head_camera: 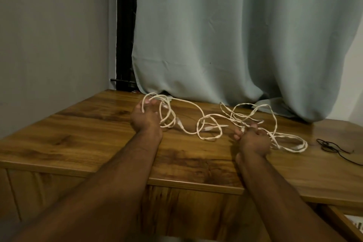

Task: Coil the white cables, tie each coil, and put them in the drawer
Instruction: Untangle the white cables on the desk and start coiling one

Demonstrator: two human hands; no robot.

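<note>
Meanwhile, both hands gripping white cables [198,122], no legible writing

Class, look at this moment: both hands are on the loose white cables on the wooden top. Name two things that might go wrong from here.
1. The white cables lie in overlapping loops between the left hand and the right hand; pulling from both ends may tighten the crossings into a knot.
2. A thin black cord lies close to the right-hand loops; gathering those loops may drag it along or tangle it in.
</note>
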